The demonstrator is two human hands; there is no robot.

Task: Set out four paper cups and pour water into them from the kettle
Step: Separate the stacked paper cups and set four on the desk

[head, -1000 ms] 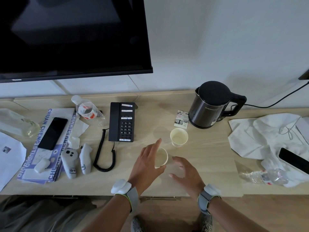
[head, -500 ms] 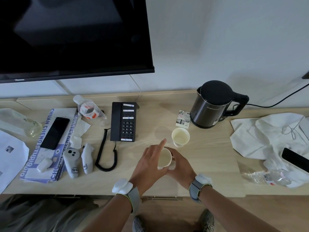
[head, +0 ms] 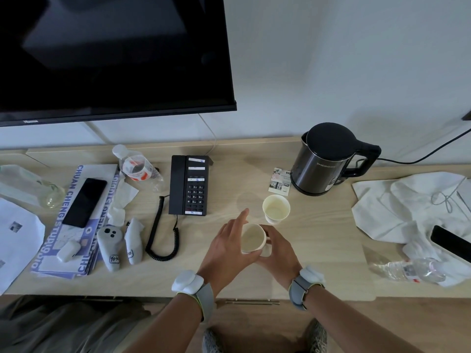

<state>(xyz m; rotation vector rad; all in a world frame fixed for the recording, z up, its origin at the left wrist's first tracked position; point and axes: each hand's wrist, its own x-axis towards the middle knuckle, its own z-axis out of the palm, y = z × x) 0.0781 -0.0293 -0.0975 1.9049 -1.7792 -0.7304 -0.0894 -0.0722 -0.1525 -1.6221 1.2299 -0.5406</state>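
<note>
The left hand grips the near cup from the left, the thumb on the side towards the person and the forefinger stretched straight past the rim. The right hand grips the same cup from the right, with its fingers curled round the wall. The cup is upright with its mouth up, above the front middle of the desk. I cannot tell if it rests on the wood or is a little lifted. Each wrist carries a grey band with a white pod, the left band and the right band.

Just behind the hands and a little right, the far cup stands upright on the desk, apart from the near cup. Behind it at the right is the kettle, black, lid closed, handle to the right, its cord going to the wall. A small card lies just beside its base.

To the left of the hands lie a black telephone with a coiled cord, two white controllers, magazines with a mobile on top, and a bottle on its side. At the right are a white cloth and another lying bottle. A dark TV hangs above
</note>
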